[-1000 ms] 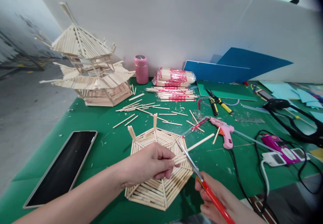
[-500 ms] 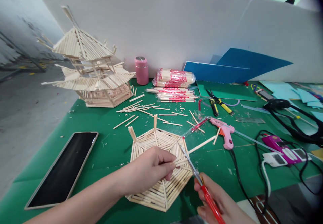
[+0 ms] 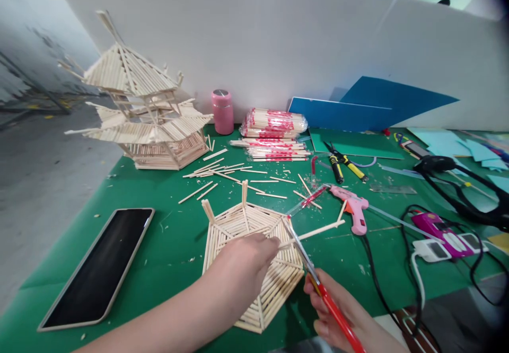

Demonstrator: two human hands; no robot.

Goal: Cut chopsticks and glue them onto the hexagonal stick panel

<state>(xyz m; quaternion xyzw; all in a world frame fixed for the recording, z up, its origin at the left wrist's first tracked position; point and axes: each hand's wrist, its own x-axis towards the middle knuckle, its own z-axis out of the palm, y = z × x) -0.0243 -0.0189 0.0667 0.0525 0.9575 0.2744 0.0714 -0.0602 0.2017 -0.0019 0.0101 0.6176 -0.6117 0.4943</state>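
Note:
My left hand (image 3: 248, 263) is closed on a pale wooden stick (image 3: 323, 230), which points right beyond the fingertips. Its fingertips are partly hidden behind the back of the hand. Red-handled scissors (image 3: 336, 310) are gripped in my right hand (image 3: 324, 289); their blades cross the stick just right of my left fingers. Whether the blades are fully closed on it cannot be made out. Beneath both lies a many-sided panel of wooden sticks (image 3: 274, 302), laid in a web pattern, with two short stick posts (image 3: 244, 193) rising from its far side.
A stick pagoda model (image 3: 159, 133) stands at back left, near a pink flask (image 3: 222, 112) and packed sticks (image 3: 276, 122). Loose sticks (image 3: 217, 170) lie midway. Rightward are a pink glue gun (image 3: 353, 207), pliers (image 3: 345, 165) and cables. A phone (image 3: 99, 268) lies left.
My left hand has rolled over and shifted slightly, so its back now covers the fingertips. The stick has swung to a flatter angle. The scissors have moved only a little.

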